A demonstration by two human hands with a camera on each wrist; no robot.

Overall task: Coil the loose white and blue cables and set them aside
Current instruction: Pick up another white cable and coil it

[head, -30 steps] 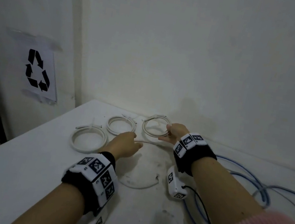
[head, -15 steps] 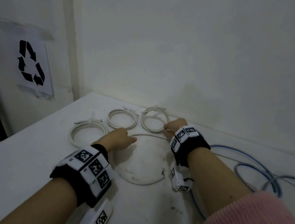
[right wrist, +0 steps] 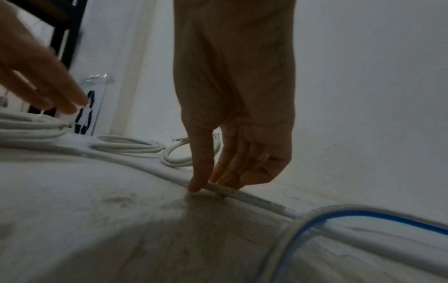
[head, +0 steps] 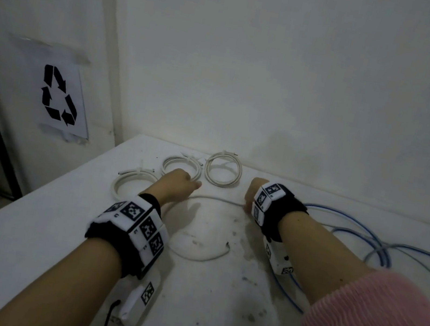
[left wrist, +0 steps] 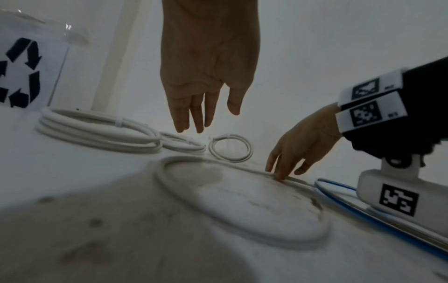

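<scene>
on table (head: 23, 244), right hand (head: 255, 195) left coil (head: 223, 170) (now pinching loose white cable (head: 213, 198)).

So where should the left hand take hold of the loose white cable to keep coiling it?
Probably the free end of the loose white cable, near the front of its open loop. It lies flat on the table, so come from above and pinch across it.

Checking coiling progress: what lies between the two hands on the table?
Head view: a loose white cable runs from left hand to right hand.
</scene>
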